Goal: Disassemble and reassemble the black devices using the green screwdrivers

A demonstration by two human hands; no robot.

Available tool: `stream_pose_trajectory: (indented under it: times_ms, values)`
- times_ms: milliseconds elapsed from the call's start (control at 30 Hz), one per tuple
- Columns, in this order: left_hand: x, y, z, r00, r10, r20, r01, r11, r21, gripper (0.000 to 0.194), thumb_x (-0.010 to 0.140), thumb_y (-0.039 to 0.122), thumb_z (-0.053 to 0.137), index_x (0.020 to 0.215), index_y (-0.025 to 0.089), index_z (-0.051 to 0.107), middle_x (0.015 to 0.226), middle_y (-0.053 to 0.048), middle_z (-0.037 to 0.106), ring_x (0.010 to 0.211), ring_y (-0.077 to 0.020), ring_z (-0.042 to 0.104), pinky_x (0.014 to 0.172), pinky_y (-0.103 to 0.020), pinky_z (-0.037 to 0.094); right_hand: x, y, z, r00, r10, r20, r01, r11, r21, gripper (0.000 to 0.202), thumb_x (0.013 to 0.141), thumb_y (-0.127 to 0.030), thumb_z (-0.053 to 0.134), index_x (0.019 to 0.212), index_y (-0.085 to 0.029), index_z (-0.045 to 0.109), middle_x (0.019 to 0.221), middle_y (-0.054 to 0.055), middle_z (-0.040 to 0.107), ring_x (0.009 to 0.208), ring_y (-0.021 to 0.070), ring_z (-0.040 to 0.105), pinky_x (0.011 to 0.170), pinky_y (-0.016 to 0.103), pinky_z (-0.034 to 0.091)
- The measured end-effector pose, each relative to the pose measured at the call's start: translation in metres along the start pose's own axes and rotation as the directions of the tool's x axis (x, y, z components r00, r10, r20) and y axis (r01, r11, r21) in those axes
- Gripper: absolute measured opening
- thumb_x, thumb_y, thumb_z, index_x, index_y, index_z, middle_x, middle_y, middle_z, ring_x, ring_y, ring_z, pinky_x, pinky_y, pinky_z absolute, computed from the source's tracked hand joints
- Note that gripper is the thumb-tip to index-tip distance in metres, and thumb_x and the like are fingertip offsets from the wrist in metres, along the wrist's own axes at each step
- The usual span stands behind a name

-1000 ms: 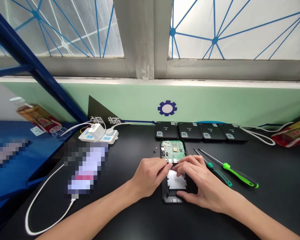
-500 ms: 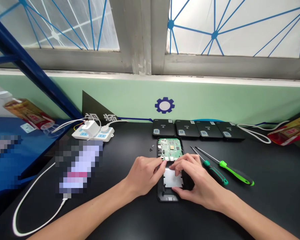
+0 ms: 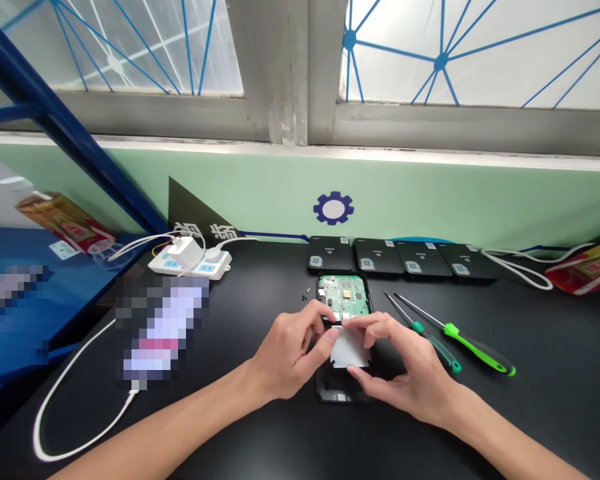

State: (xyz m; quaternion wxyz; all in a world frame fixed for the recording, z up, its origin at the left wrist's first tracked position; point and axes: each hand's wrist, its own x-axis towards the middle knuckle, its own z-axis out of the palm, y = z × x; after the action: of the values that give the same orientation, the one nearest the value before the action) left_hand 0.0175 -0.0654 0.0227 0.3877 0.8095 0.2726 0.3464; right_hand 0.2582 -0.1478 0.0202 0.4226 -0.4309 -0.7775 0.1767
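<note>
A silvery metal plate [image 3: 350,348] is held over a black plastic cover [image 3: 336,392], which lies nearest to me. My left hand [image 3: 297,350] pinches the plate's upper left corner between thumb and fingers. Thumb below and fingers above, my right hand [image 3: 405,367] grips the plate's right part by its near and far edges. Just beyond the plate, a green circuit board [image 3: 344,295] sits in a black case, its near edge partly covered by my fingertips.
Two green-handled screwdrivers [image 3: 437,347] [image 3: 480,350] lie to the right. Several black boxes [image 3: 380,257] line the wall. Small screws [image 3: 306,293] are left of the board. A power strip [image 3: 190,265], blurred phone [image 3: 165,327] and white cable [image 3: 55,393] are at the left.
The metal plate has come up out of the black cover, lifted by both hands. My left fingers have shifted onto its corner. The view has moved slightly.
</note>
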Motion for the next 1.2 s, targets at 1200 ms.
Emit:
stream_pose_trajectory:
  times_ms: [1200]
  values:
    - [0.011,0.004,0.004,0.922,-0.244,0.301,0.384,0.686,-0.618,0.060,0.090,0.019,0.093,0.144,0.020,0.068,0.132,-0.015,0.081,0.115,-0.0267,0.082,0.094,-0.035,0.067,0.004,0.005,-0.010,0.997,0.067,-0.028,-0.069,0.997,-0.045,0.058,0.098,-0.022,0.082,0.152,-0.030,0.062,0.117,0.007,0.068,0.101,0.0218,0.069,0.088,0.035,0.064]
